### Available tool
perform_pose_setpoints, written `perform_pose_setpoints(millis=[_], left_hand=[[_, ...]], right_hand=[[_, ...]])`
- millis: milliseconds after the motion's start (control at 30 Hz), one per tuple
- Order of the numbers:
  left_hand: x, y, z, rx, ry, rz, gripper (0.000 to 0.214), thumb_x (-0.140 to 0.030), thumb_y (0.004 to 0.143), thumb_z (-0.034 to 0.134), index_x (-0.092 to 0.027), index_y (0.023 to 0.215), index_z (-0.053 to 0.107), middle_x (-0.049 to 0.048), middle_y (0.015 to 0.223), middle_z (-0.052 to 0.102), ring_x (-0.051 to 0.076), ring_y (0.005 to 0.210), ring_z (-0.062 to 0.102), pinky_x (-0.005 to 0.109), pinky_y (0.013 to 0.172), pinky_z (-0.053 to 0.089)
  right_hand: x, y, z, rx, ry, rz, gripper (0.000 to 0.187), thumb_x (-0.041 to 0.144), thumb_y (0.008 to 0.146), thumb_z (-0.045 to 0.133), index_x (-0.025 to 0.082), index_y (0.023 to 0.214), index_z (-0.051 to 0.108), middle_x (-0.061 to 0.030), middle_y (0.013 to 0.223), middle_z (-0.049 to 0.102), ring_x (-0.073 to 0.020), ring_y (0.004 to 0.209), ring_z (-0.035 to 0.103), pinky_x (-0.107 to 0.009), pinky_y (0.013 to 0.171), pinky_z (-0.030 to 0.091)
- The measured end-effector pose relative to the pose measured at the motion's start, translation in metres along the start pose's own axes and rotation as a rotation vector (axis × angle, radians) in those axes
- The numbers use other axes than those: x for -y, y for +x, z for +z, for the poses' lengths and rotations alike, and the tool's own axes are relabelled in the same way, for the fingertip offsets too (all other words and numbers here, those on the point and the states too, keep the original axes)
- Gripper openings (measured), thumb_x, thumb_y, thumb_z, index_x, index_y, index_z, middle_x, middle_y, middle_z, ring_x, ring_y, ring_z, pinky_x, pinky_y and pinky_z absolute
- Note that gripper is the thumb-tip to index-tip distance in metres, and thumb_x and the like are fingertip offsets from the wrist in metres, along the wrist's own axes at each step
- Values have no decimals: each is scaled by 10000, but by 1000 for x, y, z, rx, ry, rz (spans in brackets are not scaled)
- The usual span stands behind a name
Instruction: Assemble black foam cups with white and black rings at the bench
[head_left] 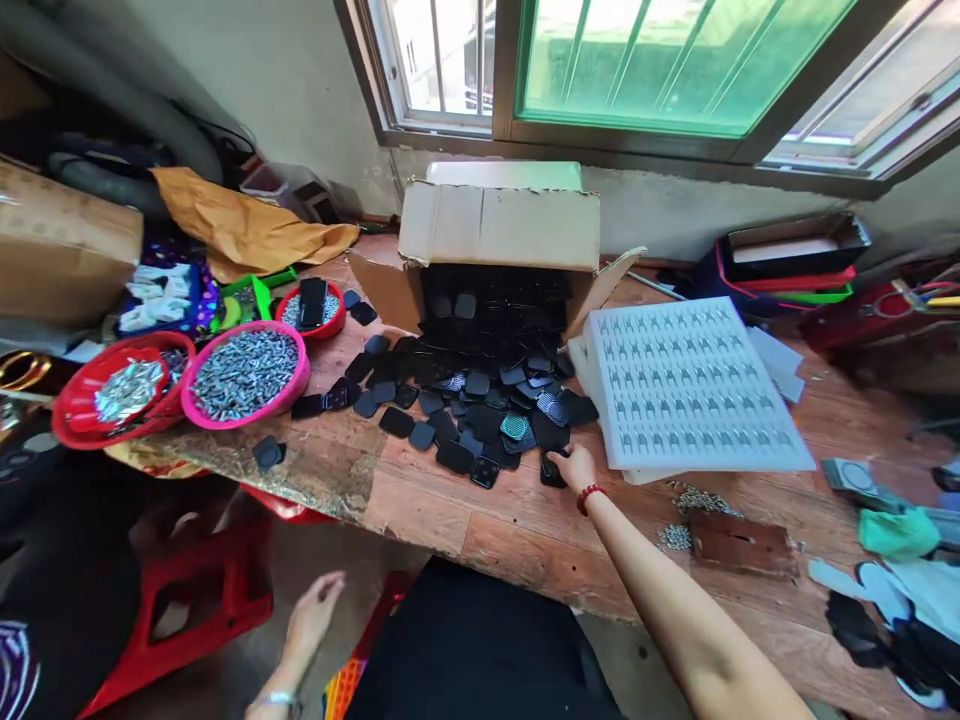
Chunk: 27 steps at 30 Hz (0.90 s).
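My right hand (pixel 576 466), with a red bead bracelet at the wrist, pinches a black rounded-square piece (pixel 553 470) at the front right of a heap on the table. The heap of black pieces (pixel 480 420) spills from an open cardboard box (pixel 499 225) lying on its side. Several pieces carry patterns, one of them a teal spiral (pixel 514 427). Away from the table's front edge, my left hand (pixel 315 605) is held low over the floor, its fingers curled together with nothing visible in them.
A white foam tray (pixel 694 385) holding rows of small metal parts is right of the heap. A pink basin (pixel 244 375) of metal pieces and a red basin (pixel 79 405) stand left. A brown block (pixel 742 545) lies beside loose metal bits. A red stool (pixel 202 600) is below left.
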<state>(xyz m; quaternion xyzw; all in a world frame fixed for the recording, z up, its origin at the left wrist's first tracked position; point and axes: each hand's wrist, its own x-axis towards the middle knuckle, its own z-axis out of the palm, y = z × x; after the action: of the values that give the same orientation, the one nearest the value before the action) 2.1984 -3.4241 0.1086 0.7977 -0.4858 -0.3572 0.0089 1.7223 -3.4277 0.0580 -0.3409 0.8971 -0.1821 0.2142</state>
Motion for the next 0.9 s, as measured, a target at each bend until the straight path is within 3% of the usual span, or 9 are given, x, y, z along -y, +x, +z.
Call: perform_pose_setpoints(millis=[100, 200, 300, 367, 467, 600, 733, 800, 900], left_hand=[[-53, 78, -22, -69, 18, 110, 168, -271, 779, 530, -206, 826, 677, 72, 898, 734, 276, 929, 691, 381, 879, 548], [-109, 137, -28, -129, 39, 245, 322, -316, 797, 515, -137, 1027, 653, 159, 1134, 673, 306, 1190, 571, 426, 1068, 430], [-154, 173, -17, -140, 56, 345, 490, -352, 814, 527, -95, 1230, 556, 198, 1325, 560, 320, 1360, 403, 464, 1150, 317], [-176, 185, -4, -123, 64, 373, 619, -382, 814, 556, -75, 1343, 461, 228, 1446, 432, 334, 1428, 294, 472, 1163, 291], [-198, 186, 21, -93, 80, 362, 814, -460, 800, 609, -55, 1445, 322, 282, 1558, 186, 402, 1472, 131, 515, 1175, 240], [-208, 169, 51, -63, 96, 356, 922, -489, 798, 640, -41, 1487, 222, 331, 1567, 9, 461, 1462, 26, 553, 1174, 202], [-207, 148, 69, -13, 98, 440, 879, -449, 821, 642, -64, 1491, 223, 328, 1567, 37, 435, 1465, 103, 525, 1171, 235], [-203, 138, 74, 25, 94, 500, 861, -428, 819, 655, -86, 1489, 237, 308, 1574, 68, 408, 1466, 150, 501, 1171, 255], [-195, 123, 80, 87, 85, 588, 836, -377, 803, 682, -98, 1475, 270, 280, 1583, 96, 364, 1476, 154, 468, 1188, 241]], right_hand=[[19, -22, 1, -17, -9, -39, 202, 298, 886, 570, 175, 731, 528, 33, 630, 548, -127, 572, 521, -260, 581, 418], [48, -43, 9, -37, -26, -135, 86, 203, 857, 508, 192, 772, 518, -20, 746, 591, -161, 673, 542, -266, 613, 405], [77, -51, 23, -19, -63, -238, 102, 115, 826, 487, 200, 838, 543, -69, 930, 612, -185, 804, 557, -274, 684, 415], [92, -49, 33, 10, -90, -280, 119, 95, 804, 529, 206, 833, 560, -75, 944, 615, -196, 827, 562, -278, 702, 427], [99, -41, 38, 35, -110, -307, 56, 205, 814, 640, 209, 851, 598, -66, 938, 631, -210, 888, 573, -288, 778, 456], [79, -15, 21, -65, -119, -201, 287, 309, 920, 520, 143, 1143, 591, -152, 1272, 556, -262, 1200, 475, -373, 1016, 387], [47, 22, 2, -150, -131, 8, 558, 312, 887, 532, 52, 1371, 431, -262, 1475, 348, -401, 1373, 265, -546, 1068, 295], [40, 32, 2, -155, -129, 76, 643, 367, 858, 578, 61, 1398, 410, -276, 1478, 340, -446, 1358, 270, -592, 1042, 294], [42, 30, 10, -165, -117, 110, 615, 400, 861, 568, 97, 1382, 450, -264, 1430, 402, -439, 1285, 367, -577, 1010, 321]])
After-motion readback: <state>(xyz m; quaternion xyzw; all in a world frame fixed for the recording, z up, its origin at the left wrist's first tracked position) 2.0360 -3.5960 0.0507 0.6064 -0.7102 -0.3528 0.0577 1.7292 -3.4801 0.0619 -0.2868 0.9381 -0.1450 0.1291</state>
